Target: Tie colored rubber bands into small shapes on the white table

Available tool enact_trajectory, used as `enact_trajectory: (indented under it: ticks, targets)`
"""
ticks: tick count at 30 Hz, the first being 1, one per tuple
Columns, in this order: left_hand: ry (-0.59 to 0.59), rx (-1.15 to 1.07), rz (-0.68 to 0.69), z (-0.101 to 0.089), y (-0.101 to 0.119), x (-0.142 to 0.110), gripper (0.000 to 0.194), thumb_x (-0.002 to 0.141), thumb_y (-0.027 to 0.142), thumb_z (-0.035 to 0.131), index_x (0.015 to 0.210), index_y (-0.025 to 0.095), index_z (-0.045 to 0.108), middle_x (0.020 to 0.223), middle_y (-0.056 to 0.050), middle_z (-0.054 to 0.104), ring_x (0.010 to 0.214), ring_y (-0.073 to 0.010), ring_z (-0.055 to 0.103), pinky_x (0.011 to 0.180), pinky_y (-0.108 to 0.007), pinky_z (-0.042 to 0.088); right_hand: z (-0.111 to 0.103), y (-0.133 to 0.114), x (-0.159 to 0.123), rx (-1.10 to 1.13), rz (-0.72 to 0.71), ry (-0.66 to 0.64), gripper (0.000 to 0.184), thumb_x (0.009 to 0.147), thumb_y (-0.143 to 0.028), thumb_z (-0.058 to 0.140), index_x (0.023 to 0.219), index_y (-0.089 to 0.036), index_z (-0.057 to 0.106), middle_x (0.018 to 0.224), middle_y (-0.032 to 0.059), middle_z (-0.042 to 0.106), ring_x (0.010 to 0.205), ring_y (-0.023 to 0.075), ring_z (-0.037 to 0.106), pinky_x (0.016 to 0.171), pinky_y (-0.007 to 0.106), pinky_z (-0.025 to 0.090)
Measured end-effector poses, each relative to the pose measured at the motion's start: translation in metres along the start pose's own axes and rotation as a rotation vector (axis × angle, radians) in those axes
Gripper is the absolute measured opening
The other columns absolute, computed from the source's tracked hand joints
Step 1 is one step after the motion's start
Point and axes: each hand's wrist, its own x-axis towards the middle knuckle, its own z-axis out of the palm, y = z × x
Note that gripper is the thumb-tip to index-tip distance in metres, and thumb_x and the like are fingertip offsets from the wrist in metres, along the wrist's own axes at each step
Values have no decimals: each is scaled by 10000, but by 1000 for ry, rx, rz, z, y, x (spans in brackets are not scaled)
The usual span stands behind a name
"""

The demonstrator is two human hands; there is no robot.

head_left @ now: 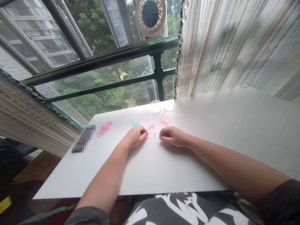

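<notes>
My left hand (137, 136) rests on the white table with its fingers curled in and the fingertips together, at the lower left of a pink pile of small thin loops (152, 127) that look like elastic bands. My right hand (174, 136) is closed too, thumb against fingers, just below another pink pile (164, 122). Whatever the fingertips of either hand hold is too small to make out. Partly behind my left hand lies a teal pile (135, 124). A larger mixed pile (106, 127) of pink, purple and orange loops is farther left.
Two clear round containers (156, 107) (169, 107) stand at the table's (234, 131) window edge. A blurred-out dark object (83, 139) lies at its left edge. A round fan (150, 15) is by the window. Curtains (211, 40) hang on both sides.
</notes>
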Motion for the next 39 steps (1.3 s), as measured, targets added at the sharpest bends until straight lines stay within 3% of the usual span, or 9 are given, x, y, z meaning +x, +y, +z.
enact_trajectory:
  ticks: [5, 9, 19, 26, 31, 39]
  targets:
    - [-65, -289, 26, -4, 3, -3, 254, 812, 394, 501, 801, 157, 595, 712, -25, 601, 593, -116, 493, 556, -236, 407, 0, 1, 0, -7, 4, 0, 85, 762, -196, 518, 748, -157, 592, 651, -5, 556, 585, 100, 480, 560, 213, 369]
    - [-115, -507, 56, -2, 9, -4, 270, 809, 405, 514, 781, 142, 570, 696, -36, 591, 633, -124, 516, 594, -240, 424, 1, 1, 0, -1, 10, -9, 78, 763, -188, 513, 743, -158, 581, 615, -19, 531, 552, 90, 460, 532, 204, 353]
    - [48, -203, -134, 2, 1, 1, 277, 768, 418, 550, 806, 169, 667, 708, -19, 653, 618, -136, 545, 572, -243, 410, 1, 0, -1, -6, 24, -14, 76, 767, -200, 518, 748, -161, 580, 603, -28, 516, 541, 83, 449, 522, 195, 348]
    - [81, -366, -174, 2, -7, 1, 274, 726, 401, 626, 871, 182, 702, 833, -40, 709, 766, -180, 635, 703, -272, 470, 1, 3, 0, -29, 7, -4, 87, 766, -199, 515, 761, -162, 594, 666, -8, 566, 598, 98, 497, 569, 202, 379]
    - [29, -517, -132, 5, -11, 2, 301, 716, 372, 651, 925, 160, 693, 891, -70, 712, 818, -196, 652, 756, -295, 496, 1, 2, 0, -47, -1, 3, 94, 765, -197, 513, 755, -157, 598, 693, 6, 584, 624, 108, 509, 590, 210, 387]
    - [39, -512, -82, 7, -10, 1, 292, 707, 368, 663, 905, 155, 689, 889, -74, 709, 815, -199, 653, 741, -296, 515, 0, 1, 0, -61, -7, 4, 96, 759, -194, 517, 759, -158, 606, 698, 7, 592, 630, 109, 513, 596, 210, 389]
